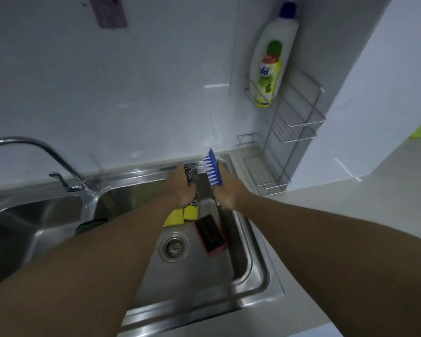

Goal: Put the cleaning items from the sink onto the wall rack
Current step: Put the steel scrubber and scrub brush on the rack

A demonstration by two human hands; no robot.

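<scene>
Hands were both over the back part of the sink (258,268), close together but not touching. L hand (180,189) had its fingers curled round a steel wool scourer (190,171), which showed above & below the fingers. R hand (229,192) gripped a blue brush (214,166) by its back, w/ the bristles turned to the left, toward the scourer. The brush was tilted, its far end up near the sink's back rim. Both items were held up, clear of the basin floor. Under the hands in the basin lay 1 yellow sponge (180,216), partly hidden by the L forearm. Just beside it, on the right, lay 1 red-and-black block-shaped item (210,235), a brush or a sponge, I could not tell which. The drain (173,246) was near that item, at its left. A dark green thing (90,223) showed at the basin's left side, mostly hidden behind the arm. The wall rack (295,110) hung on the right wall, well apart from the hands. On its top shelf stood 1 white bottle (270,57) w/ a blue cap & a green label. A faucet (37,152) stood at the left, btw the 2 basins.
</scene>
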